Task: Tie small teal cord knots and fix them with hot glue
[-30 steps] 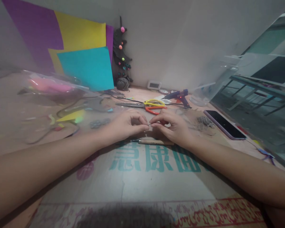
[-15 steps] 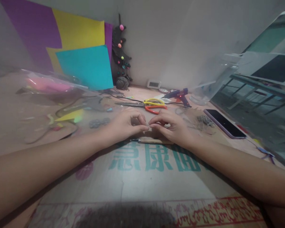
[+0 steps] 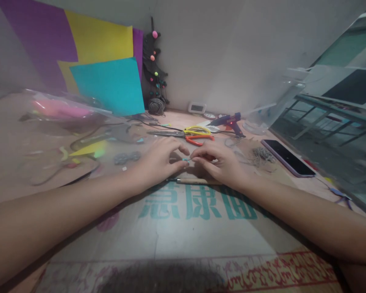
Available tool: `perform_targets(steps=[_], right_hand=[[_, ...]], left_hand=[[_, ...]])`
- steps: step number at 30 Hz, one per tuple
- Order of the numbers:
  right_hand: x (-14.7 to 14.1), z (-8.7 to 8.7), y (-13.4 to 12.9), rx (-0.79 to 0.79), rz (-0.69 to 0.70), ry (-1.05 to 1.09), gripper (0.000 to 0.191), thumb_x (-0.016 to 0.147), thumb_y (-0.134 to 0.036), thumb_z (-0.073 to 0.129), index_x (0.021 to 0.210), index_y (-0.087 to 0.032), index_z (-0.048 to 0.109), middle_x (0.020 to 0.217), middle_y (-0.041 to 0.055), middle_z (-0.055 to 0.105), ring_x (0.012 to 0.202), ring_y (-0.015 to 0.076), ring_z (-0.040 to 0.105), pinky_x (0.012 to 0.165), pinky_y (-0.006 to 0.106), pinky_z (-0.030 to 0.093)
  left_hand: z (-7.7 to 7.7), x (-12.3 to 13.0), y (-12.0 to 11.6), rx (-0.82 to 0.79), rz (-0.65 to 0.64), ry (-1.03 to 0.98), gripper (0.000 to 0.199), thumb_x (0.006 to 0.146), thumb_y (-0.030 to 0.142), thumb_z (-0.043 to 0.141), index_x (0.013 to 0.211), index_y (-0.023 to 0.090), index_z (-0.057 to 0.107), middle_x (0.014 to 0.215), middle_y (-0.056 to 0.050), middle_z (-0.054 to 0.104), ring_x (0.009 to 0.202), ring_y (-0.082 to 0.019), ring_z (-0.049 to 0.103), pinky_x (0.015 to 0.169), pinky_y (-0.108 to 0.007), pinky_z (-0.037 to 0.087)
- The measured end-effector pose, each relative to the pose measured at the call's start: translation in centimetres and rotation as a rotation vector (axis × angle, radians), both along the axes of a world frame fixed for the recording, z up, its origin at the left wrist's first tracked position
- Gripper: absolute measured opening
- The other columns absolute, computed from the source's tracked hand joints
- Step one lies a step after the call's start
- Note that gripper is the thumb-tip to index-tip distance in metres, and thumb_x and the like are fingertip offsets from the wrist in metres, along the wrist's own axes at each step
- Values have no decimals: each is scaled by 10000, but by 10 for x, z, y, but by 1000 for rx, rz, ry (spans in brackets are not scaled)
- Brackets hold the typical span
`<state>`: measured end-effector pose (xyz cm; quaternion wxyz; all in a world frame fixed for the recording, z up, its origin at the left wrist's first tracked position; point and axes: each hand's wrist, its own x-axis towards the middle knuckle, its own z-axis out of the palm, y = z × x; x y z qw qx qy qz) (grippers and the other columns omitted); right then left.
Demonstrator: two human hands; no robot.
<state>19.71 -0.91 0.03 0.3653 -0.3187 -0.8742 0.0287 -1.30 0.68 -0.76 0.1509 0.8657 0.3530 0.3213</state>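
Over the printed board, my left hand [image 3: 163, 160] has its thumb and index finger apart, with a small gap between the tips. In that gap shows a tiny teal piece [image 3: 186, 159], close to the left thumb tip; its exact kind is too small to tell. My right hand [image 3: 217, 162] pinches thumb and index finger together at the right end of this piece. Just below the hands lies a wooden-handled tool [image 3: 195, 181] with a dark metal tip, partly covered by my right hand. Scissors [image 3: 183, 134] with yellow and orange handles lie just beyond the fingers.
A glue gun [image 3: 232, 122] with a red light stands behind, right of the scissors. Grey yarn [image 3: 262, 154] and a phone [image 3: 288, 158] lie to the right. Coloured sheets [image 3: 106, 87] lean at the back left, beside a dark tree-shaped decoration [image 3: 154, 61]. Scraps lie left.
My left thumb and index finger have parted, and the teal piece now shows between the hands. My right hand stays pinched in nearly the same place.
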Motion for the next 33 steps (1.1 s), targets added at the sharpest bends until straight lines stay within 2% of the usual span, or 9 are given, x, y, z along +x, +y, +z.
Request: perform_targets(steps=[2,5,9,11,14,19,26,33], right_hand=[[0,0,3,-18,-48,54,78,884,-184,604,826,-173,656,719,6,607,648,126,537,618,256,415],[2,-3,7,-95,-119,135,58,881,-178,587,833,-176,619,771,18,629,690,135,559,625,259,431],[2,-7,7,-327,-94,251,67,924,-204,496,882,-190,547,700,-14,597,597,115,560,570,242,455],[1,-8,4,-370,-48,256,65,932,-213,484,894,-192,533,696,-19,604,583,110,580,566,234,474],[0,-7,0,-335,-22,166,66,927,-205,491,895,-190,547,735,-3,645,626,114,625,591,224,492],[1,-4,-2,-178,-76,1,77,916,-212,506,888,-191,574,749,13,691,657,131,648,615,233,478],[4,-11,1,-287,-120,7,48,926,-219,491,948,-204,532,767,12,731,684,145,700,632,238,488],[3,-6,-1,-203,-151,-92,93,922,-255,489,911,-197,561,782,24,712,675,142,664,610,226,456]], left_hand=[[-2,0,1,-16,98,39,259,837,285,599,1070,188,658,1106,-59,658,1098,-238,550,944,-380,410],[-3,2,1,-32,171,158,321,825,309,578,1097,168,674,1112,-85,657,1112,-278,543,968,-427,408],[-4,2,0,40,136,257,337,857,388,554,1057,159,699,1074,-97,667,1077,-294,555,964,-449,404],[-4,1,0,70,115,259,333,874,400,546,1046,166,709,1065,-93,673,1066,-289,561,952,-443,405],[-4,0,1,91,92,259,291,875,380,561,1014,183,725,1041,-79,690,1038,-281,574,916,-431,411],[-3,0,2,93,72,247,229,865,360,586,962,220,739,1004,-49,708,994,-271,588,867,-418,408],[-2,1,2,82,76,245,216,856,361,604,912,203,741,937,-55,714,962,-273,597,858,-419,404],[-3,-2,5,41,64,220,191,867,347,609,884,222,752,907,-32,728,924,-249,613,829,-387,410]])
